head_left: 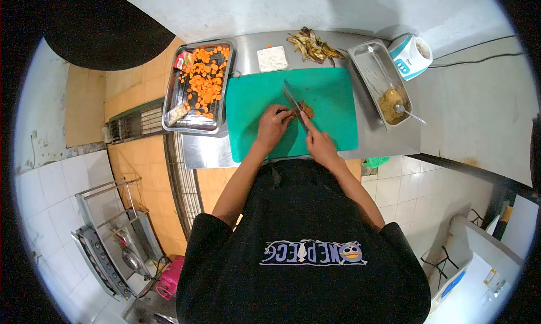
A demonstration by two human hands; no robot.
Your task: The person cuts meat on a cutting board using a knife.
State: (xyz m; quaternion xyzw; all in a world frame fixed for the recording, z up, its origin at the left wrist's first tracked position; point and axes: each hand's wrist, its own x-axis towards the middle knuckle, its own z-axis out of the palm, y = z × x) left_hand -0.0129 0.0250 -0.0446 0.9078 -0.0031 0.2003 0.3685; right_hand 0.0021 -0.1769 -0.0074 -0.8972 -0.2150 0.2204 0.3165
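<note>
My right hand (320,142) is closed round the handle of a kitchen knife (292,96), its blade pointing up and left over the green cutting board (248,98). Under and beside the blade lies a small heap of chopped brown food (306,109), whose kind I cannot make out. Just left of the blade, my left hand (273,124) has its fingers bent together on a dark brown piece, mostly hidden by the fingertips.
A metal tray (168,107) of sliced carrots (205,84) stands left. Behind the board are a white block (273,59) and a pile of brownish peels (313,47). At right are a steel pan (369,65) with yellowish paste and spoon, and a white-blue appliance (410,58).
</note>
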